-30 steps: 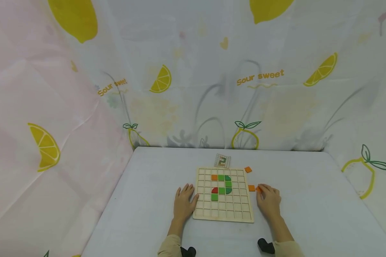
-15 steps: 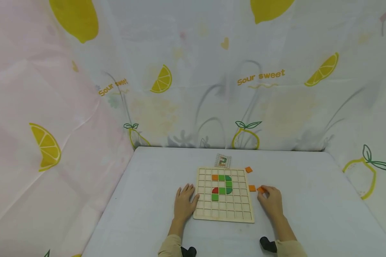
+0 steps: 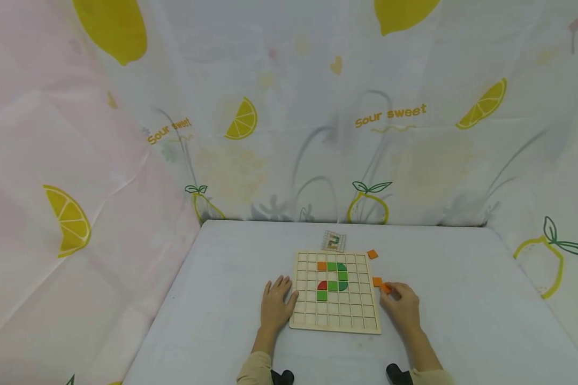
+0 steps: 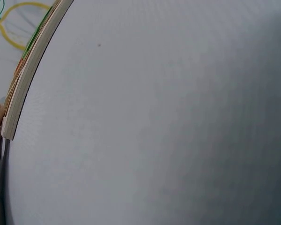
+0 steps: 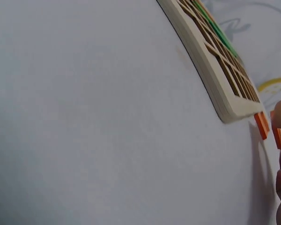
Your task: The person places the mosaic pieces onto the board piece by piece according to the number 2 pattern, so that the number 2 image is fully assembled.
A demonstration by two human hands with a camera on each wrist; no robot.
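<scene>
A square wooden grid board (image 3: pixel 334 310) lies on the white table, with green, red and orange tiles set in some of its cells. My left hand (image 3: pixel 276 306) rests flat at the board's left edge, its thumb touching the rim. Just off the right edge, my right hand (image 3: pixel 402 306) pinches an orange tile (image 3: pixel 386 288) between thumb and fingertips. In the right wrist view that pinched orange tile (image 5: pixel 278 131) shows at the right border, with much of the hand cut off. Beside it another orange square tile (image 3: pixel 377 282) lies near the board's edge.
A small pattern card (image 3: pixel 334 241) lies behind the board. One more orange tile (image 3: pixel 372 254) sits near the board's far right corner. The white table (image 3: pixel 221 278) extends on both sides, and a lemon-print cloth (image 3: pixel 289 160) hangs behind it.
The right hand moved slightly right, then back left and nearer the person with the orange tile, which is now tilted beside the other tile. The left hand has stayed in place.
</scene>
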